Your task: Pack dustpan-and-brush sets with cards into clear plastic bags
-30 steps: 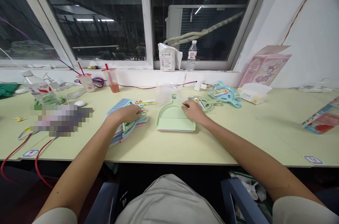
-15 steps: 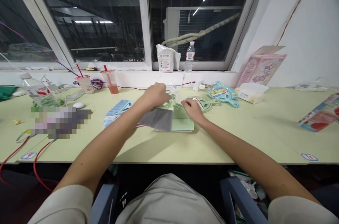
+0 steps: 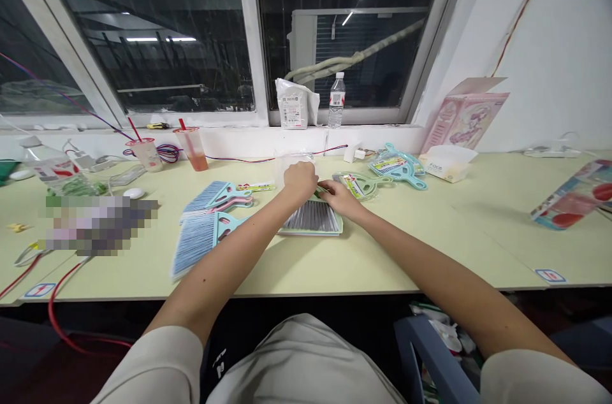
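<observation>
My left hand (image 3: 301, 180) is closed around the handle end of a hand brush (image 3: 313, 218) with grey bristles; the handle is mostly hidden. The brush lies over a light green dustpan (image 3: 337, 228), its bristles pointing toward me. My right hand (image 3: 342, 199) has its fingers curled at the upper right of the dustpan, beside the brush head; its exact hold is partly hidden. To the left lie several hand brushes with blue bristles (image 3: 194, 245) and blue or pink handles. Clear plastic wrapping (image 3: 285, 167) sits behind my left hand.
Right of my hands lie a wrapped green dustpan (image 3: 366, 185) and wrapped blue ones (image 3: 399, 166). Two drink cups (image 3: 192, 148) with straws and a large bottle (image 3: 52, 165) stand at the left. A tissue pack (image 3: 448, 163) and pink box (image 3: 466, 116) are at the right.
The grey-bristled brush has swung from the dustpan's left side onto it, bristles now toward me. My left hand moved right and nearer me, uncovering more of the blue brushes. The view shifted slightly.
</observation>
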